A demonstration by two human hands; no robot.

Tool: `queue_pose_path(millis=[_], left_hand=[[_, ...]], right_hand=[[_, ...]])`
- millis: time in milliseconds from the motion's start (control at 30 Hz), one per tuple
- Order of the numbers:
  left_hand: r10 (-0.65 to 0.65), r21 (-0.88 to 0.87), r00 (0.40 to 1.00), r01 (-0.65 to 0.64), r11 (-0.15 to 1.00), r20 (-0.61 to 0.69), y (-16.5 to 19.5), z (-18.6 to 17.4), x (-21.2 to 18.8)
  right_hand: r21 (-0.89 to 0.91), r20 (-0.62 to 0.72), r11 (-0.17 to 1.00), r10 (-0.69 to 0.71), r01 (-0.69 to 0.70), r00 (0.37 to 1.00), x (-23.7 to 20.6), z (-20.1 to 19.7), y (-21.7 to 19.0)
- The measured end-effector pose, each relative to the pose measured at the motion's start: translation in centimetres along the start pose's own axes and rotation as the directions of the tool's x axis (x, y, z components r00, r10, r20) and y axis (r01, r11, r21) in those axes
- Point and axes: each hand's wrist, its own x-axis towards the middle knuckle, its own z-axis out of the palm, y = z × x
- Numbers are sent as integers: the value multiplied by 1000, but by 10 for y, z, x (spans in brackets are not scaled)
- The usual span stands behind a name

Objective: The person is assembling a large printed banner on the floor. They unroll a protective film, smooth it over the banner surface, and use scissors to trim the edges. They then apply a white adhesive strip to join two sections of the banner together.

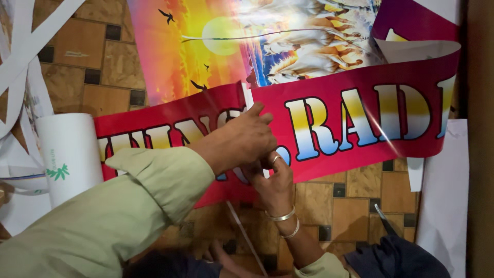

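Head view: the red banner strip [329, 128] lies on the tiled floor [360, 201], long axis left–right. Left hand [239, 139] presses flat on its middle; right hand [275, 180] – nearer – pinches the near edge. Hands touch. A white roll [69, 154] stands left.

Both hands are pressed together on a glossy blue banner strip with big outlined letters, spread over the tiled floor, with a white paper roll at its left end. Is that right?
Not quite: the glossy banner strip is red, not blue, as the head view shows. The rest holds: the left hand and right hand meet on it over the tiled floor, and the white paper roll sits at its left end.
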Motion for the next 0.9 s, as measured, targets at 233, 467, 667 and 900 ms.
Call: queue_pose_path(millis=[233, 467, 667, 900], left_hand=[[-5, 143, 996, -8, 990, 91, 2, 4, -3], [-66, 155, 975, 33, 987, 212, -17, -5, 3], [-129, 83, 987, 121, 989, 92, -44, -8, 6], [-435, -109, 816, 507, 855, 381, -79, -21, 7]], right_hand=[[13, 78, 996, 86, -87, 993, -5, -4, 5], [70, 166, 961, 252, -266, 953, -20, -26, 49], [122, 259, 939, 283, -322, 923, -36, -41, 84], [277, 338, 818, 407, -503, 848, -45, -44, 117]])
